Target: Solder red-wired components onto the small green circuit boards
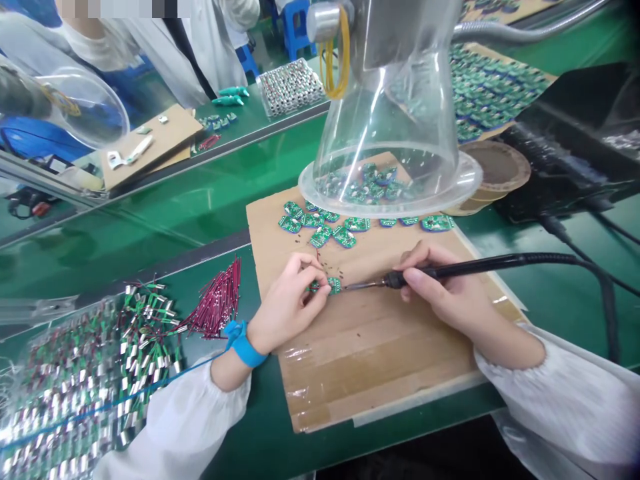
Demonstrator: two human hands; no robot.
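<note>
My left hand [290,307], with a blue wrist strap [246,343], pinches a small green circuit board [334,285] against the cardboard sheet [380,353]. A short dark red wire [318,254] shows just above its fingers; whether they grip it too I cannot tell. Closed round the black handle of a soldering iron [500,263] is my right hand [443,283]. The iron's thin metal tip points left and reaches the board's right edge. Beyond my hands lie several more green circuit boards [344,236], some seen through a clear fume hood [390,127].
To the left are a pile of red wires [217,300] and many silvery parts with green and red leads [147,347]. A round brown container [500,167] stands right of the hood. The iron's cable [607,307] curves at right. Across the bench is a person in a white coat [165,53].
</note>
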